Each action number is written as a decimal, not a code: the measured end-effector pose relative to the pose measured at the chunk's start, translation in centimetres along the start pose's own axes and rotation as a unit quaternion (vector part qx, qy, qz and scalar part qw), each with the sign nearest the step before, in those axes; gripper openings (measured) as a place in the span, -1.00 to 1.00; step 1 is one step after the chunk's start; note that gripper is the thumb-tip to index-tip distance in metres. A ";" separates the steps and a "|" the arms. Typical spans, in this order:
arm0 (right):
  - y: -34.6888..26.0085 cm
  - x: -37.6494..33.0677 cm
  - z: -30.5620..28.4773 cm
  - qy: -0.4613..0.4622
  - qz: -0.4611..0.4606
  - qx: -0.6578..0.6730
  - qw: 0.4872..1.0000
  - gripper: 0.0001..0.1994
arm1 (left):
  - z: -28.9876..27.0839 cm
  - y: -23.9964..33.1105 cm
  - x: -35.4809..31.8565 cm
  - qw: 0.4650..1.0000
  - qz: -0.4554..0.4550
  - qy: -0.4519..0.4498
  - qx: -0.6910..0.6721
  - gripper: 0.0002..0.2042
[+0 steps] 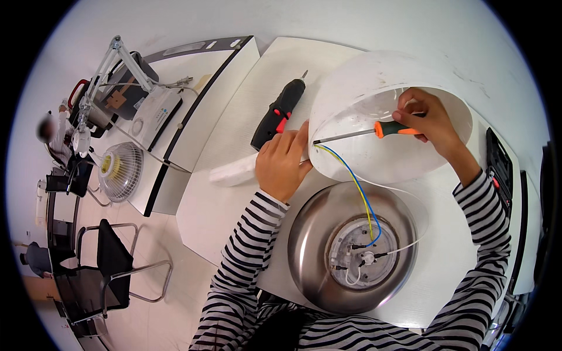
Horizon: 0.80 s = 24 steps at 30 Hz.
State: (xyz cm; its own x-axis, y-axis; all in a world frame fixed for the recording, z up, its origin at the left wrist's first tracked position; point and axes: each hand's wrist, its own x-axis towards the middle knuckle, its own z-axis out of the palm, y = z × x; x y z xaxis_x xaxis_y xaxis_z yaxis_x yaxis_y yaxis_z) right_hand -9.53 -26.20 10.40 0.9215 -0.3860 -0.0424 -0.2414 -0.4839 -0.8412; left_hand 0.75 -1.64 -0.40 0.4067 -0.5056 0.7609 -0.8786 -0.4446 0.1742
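Note:
My right hand is closed round the orange and dark green handle of a screwdriver. Its shaft reaches left across the open mouth of a white plastic housing, which lies on its side. The tip is at the housing's left rim, close to blue and yellow-green wires. My left hand grips the housing's left side, where a white handle-like piece sticks out. Below the housing rests a round shiny metal vessel, its underside up, showing a grey plate where the wires end.
A black and red power screwdriver lies left of the housing, and an open black tool case at the right. On the side table stand a clear ribbed dome and a white lamp arm. Black chairs and people are farther left.

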 end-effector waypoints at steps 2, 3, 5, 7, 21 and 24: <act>1.4 -0.2 0.0 0.064 -0.319 -0.181 0.928 -0.77 | 0.0 -0.1 0.2 1.000 0.001 -0.007 0.000 -0.43; 1.9 -0.4 -0.1 0.090 -0.463 -0.265 0.841 -0.78 | 0.0 0.0 0.1 1.000 -0.002 -0.011 -0.002 -0.43; 2.0 -0.7 -0.3 0.113 -0.516 -0.391 0.754 -0.78 | 0.1 0.0 0.0 1.000 -0.008 -0.019 0.003 -0.44; 2.0 -0.8 0.2 0.123 -0.497 -0.420 0.749 -0.77 | 0.1 -0.2 0.0 1.000 -0.006 -0.016 0.014 -0.44; -0.9 1.1 -0.5 -0.164 0.152 -0.025 0.974 -0.63 | 0.5 -0.3 -0.1 0.999 -0.011 -0.019 0.030 -0.56; 0.1 -0.1 0.3 0.008 -0.182 -0.110 0.977 -0.69 | 0.8 -0.9 -0.2 1.000 0.009 -0.006 0.018 -0.42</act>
State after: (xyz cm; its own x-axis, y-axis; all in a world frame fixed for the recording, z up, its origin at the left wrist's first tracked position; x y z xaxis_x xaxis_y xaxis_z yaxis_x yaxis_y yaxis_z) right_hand -9.53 -26.01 10.14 0.9540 -0.1687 0.2478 0.0400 -0.7475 -0.6631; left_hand 1.67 -1.78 -1.21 0.3942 -0.5217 0.7566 -0.8760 -0.4623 0.1376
